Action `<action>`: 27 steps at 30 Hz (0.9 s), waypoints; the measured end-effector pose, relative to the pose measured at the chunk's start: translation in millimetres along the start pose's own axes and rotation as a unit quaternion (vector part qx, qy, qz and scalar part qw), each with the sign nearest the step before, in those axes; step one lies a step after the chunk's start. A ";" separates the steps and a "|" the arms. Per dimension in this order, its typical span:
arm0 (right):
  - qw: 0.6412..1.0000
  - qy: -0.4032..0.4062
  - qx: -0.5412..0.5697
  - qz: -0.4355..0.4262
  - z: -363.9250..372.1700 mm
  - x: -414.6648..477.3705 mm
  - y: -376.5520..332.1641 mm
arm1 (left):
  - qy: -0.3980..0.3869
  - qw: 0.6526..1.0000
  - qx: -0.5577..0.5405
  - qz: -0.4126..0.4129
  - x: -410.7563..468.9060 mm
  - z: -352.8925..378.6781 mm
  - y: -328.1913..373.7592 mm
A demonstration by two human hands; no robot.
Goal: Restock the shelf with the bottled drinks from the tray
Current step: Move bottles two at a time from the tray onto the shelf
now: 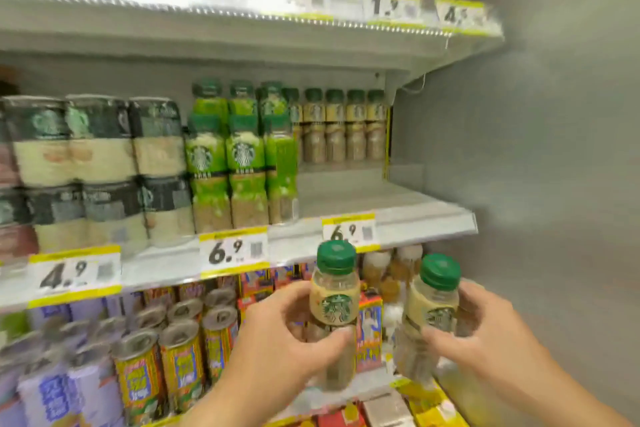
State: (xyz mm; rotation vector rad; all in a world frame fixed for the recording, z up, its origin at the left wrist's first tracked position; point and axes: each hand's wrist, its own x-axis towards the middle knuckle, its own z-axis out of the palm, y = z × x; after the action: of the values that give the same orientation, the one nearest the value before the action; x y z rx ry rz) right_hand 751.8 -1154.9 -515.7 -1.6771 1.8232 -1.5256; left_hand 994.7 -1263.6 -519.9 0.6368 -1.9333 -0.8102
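Refrigerated store shelving fills the view, a grey side wall closing it on the right. On the middle shelf [398, 218], going left to right, stand dark-labelled multipacks [97, 166], green bottles [239, 163], then a bare stretch with only a far row of tan bottles [343, 128] at the back. Below it, cans [180, 357] crowd the lower left.

Near the camera, the left hand [277, 347] grips a green-capped coffee bottle [334, 312] upright; just right of it, the right hand [485, 333] holds a second bottle [433, 308], tilted slightly. Both bottles sit below the shelf edge. The tray is out of view.

The step looks like carrying the pair up for placing. Next, they likely need lifting over the lip and setting upright in the gap, in front of the far row.
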 end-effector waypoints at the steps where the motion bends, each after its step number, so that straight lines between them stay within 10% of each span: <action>1: 1.000 0.007 0.009 -0.015 -11.8 18.6 -16.7 | 0.003 1.000 -0.001 0.015 19.8 -6.5 20.0; 9: 0.991 0.017 0.099 -0.085 -67.3 166.6 -87.0 | 0.128 0.991 0.035 -0.003 169.9 -16.8 110.3; 27: 0.979 -0.069 0.179 -0.071 -16.7 361.1 -43.4 | 0.334 0.936 0.001 -0.110 316.4 26.9 43.6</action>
State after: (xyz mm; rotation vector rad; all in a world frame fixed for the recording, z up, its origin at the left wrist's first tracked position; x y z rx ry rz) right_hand 650.4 -1438.6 -311.3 -1.7134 1.2919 -1.6297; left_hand 824.6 -1451.3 -323.5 0.9940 -1.2561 -0.6149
